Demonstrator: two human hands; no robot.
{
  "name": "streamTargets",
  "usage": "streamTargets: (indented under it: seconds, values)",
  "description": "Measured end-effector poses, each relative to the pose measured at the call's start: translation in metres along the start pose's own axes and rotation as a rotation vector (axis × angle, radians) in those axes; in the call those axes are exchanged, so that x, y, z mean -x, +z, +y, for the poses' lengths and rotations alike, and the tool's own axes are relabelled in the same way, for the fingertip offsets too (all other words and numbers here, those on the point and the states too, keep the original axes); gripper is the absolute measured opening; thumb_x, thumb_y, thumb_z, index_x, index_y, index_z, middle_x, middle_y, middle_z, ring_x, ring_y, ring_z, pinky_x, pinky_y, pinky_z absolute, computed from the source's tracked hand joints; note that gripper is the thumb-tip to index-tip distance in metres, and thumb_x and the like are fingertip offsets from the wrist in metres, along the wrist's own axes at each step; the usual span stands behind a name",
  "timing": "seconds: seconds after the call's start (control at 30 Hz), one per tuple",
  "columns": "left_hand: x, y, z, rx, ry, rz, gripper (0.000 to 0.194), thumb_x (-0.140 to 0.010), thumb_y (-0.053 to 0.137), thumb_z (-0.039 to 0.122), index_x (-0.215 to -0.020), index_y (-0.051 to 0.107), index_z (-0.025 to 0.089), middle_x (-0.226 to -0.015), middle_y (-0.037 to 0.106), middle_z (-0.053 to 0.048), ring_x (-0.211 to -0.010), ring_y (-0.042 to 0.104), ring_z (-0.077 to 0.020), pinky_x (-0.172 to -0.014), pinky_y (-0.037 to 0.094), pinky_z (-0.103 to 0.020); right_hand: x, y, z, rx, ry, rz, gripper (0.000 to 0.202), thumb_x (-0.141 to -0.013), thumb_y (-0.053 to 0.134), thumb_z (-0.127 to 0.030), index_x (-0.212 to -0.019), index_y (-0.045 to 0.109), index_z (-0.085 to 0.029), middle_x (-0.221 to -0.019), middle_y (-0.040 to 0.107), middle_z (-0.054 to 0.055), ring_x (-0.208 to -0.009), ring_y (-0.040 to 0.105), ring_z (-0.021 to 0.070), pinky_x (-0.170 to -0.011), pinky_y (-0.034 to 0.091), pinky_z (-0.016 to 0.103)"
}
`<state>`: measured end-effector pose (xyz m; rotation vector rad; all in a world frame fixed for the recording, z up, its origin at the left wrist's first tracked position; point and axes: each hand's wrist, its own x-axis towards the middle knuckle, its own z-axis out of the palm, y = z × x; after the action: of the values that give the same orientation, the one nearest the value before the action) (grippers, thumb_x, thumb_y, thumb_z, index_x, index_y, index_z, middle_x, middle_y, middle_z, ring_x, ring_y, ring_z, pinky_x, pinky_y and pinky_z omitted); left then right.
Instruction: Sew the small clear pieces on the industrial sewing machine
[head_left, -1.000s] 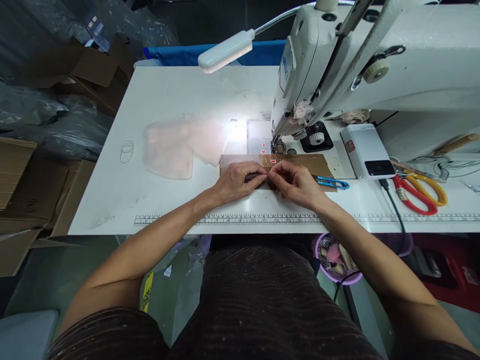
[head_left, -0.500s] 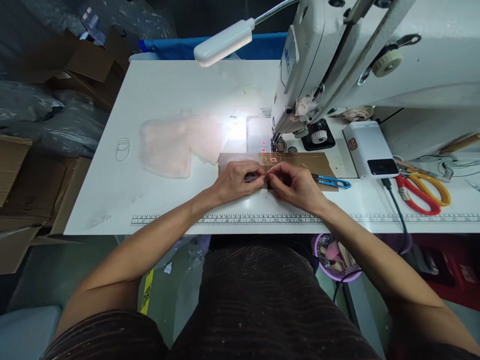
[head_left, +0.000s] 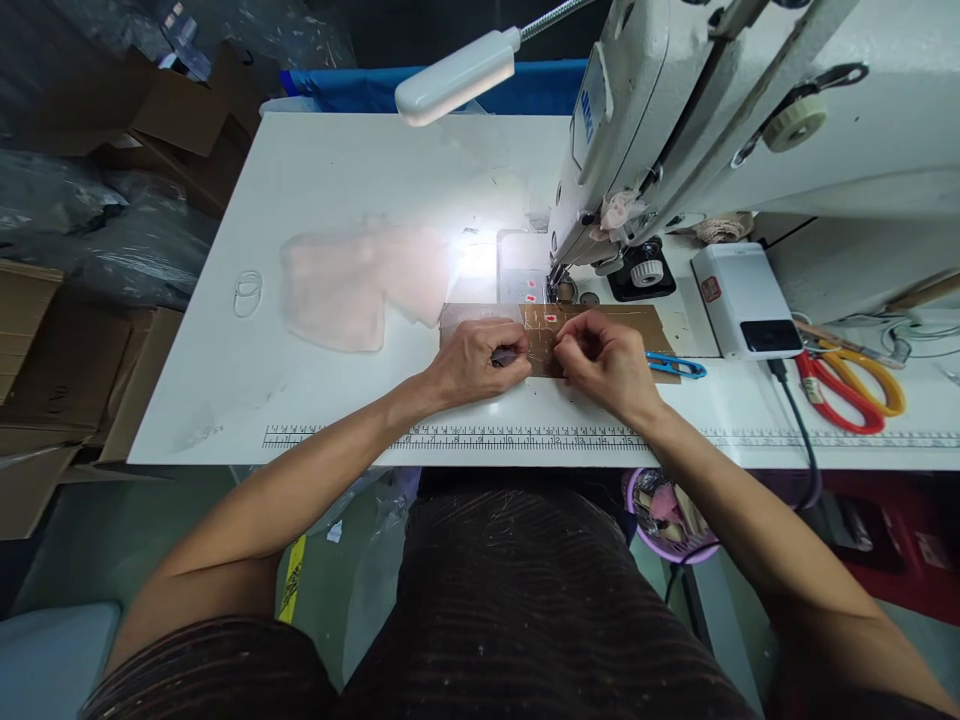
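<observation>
My left hand is closed in a pinch over the left part of a brown strip lying in front of the sewing machine. What its fingertips grip is too small to make out. A short gap to the right, my right hand also pinches, thumb against forefinger, with anything between them hidden. Small red-and-white marks show on the strip between the hands, just below the presser foot. Partly under my right hand lie blue thread snips.
Pale pink fabric pieces and thin looped rings lie to the left. On the right are a white device with a dark display, red-handled scissors and yellow-handled scissors. A lamp hangs above; a purple basket stands below.
My right hand has moved a little to the right, away from my left hand. The fingertips, close together before, are now apart. The whole view has shifted slightly.
</observation>
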<state>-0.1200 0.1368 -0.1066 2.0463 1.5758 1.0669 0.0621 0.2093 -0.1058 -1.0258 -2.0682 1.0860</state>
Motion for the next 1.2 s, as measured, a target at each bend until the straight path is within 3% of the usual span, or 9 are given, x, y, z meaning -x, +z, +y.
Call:
streamTargets:
  seconds: [0.1,0.23,0.4,0.57,0.77,1.0,1.2]
  values:
    - [-0.001,-0.001,0.0,0.007,0.001,0.01,0.011,-0.076,0.054,0.015,-0.069,0.062,0.016,-0.065,0.064,0.001,-0.058,0.055,-0.0102,-0.055,0.042,-0.023,0.0,-0.007,0.004,-0.033,0.042,-0.061,0.011,-0.081,0.058,-0.03,-0.08,0.059,-0.019,-0.06,0.058,-0.001,-0.05,0.046,0.0124,-0.05,0.035,0.029]
    - [-0.002,0.0,-0.001,0.019,-0.001,0.002,0.011,-0.078,0.055,0.017,-0.074,0.066,0.016,-0.071,0.069,-0.001,-0.061,0.059,-0.0104,-0.057,0.046,-0.023,0.001,-0.007,-0.001,-0.03,-0.057,-0.202,0.016,-0.085,0.059,-0.033,-0.084,0.064,-0.018,-0.066,0.062,0.0,-0.055,0.048,0.012,-0.054,0.038,0.029]
    - [-0.001,0.0,-0.001,0.006,-0.006,-0.003,0.013,-0.079,0.055,0.019,-0.073,0.066,0.016,-0.068,0.068,-0.001,-0.06,0.059,-0.0106,-0.057,0.045,-0.024,-0.001,-0.003,-0.005,0.012,-0.094,-0.228,0.021,-0.086,0.059,-0.037,-0.082,0.067,-0.017,-0.063,0.06,0.0,-0.053,0.045,0.0108,-0.053,0.036,0.028]
    - [0.0,0.001,-0.002,-0.005,0.005,0.006,0.012,-0.079,0.056,0.02,-0.073,0.066,0.017,-0.066,0.067,0.001,-0.059,0.058,-0.0104,-0.055,0.043,-0.024,-0.002,0.0,-0.005,0.033,-0.084,-0.216,0.021,-0.083,0.059,-0.036,-0.078,0.067,-0.018,-0.063,0.06,0.0,-0.053,0.044,0.0108,-0.051,0.035,0.027]
    - [-0.001,0.0,-0.001,0.003,0.004,0.01,0.011,-0.078,0.055,0.017,-0.072,0.065,0.016,-0.067,0.065,0.001,-0.059,0.056,-0.01,-0.056,0.043,-0.023,-0.001,0.005,-0.008,0.082,-0.069,-0.144,0.009,-0.077,0.059,-0.026,-0.071,0.059,-0.019,-0.06,0.055,-0.002,-0.052,0.042,0.0103,-0.051,0.033,0.027]
    - [-0.001,-0.002,-0.001,0.049,-0.034,0.0,0.008,-0.08,0.058,0.015,-0.075,0.064,0.016,-0.085,0.066,-0.004,-0.075,0.061,-0.0134,-0.065,0.05,-0.026,0.0,0.003,-0.005,0.011,-0.011,-0.125,0.009,-0.079,0.058,-0.022,-0.072,0.053,-0.021,-0.06,0.05,-0.003,-0.051,0.038,0.0106,-0.05,0.032,0.028]
    - [-0.006,-0.005,-0.01,0.252,0.023,-0.112,0.014,-0.093,0.057,0.023,-0.085,0.064,0.015,-0.087,0.068,-0.006,-0.083,0.063,-0.014,-0.079,0.052,-0.029,0.001,0.009,-0.005,-0.121,-0.293,-0.069,0.006,-0.086,0.051,-0.019,-0.082,0.047,-0.022,-0.101,0.058,0.008,-0.079,0.055,0.0164,-0.062,0.044,0.03]
